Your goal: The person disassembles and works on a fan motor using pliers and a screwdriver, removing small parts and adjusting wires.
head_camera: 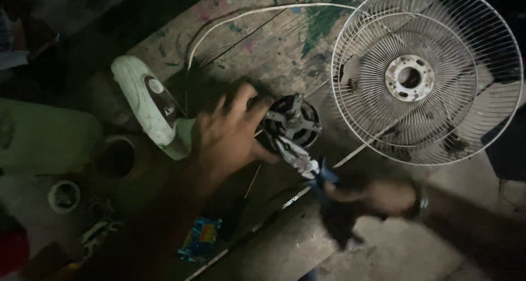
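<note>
Wooden planks, scuffed and paint-flecked, make up the worktop (274, 56), and a dark fan motor (290, 125) sits near its middle, joined to a white fan housing (150, 105) at its left. The left hand (227, 138) rests on the motor's left side with its fingers (241, 97) spread over it. The right hand (372, 199), blurred, closes its fingers around the blue handles of pliers (301, 160) whose tip meets the motor. A white wire fan guard (427, 75) lies to the right, just beside the motor.
</note>
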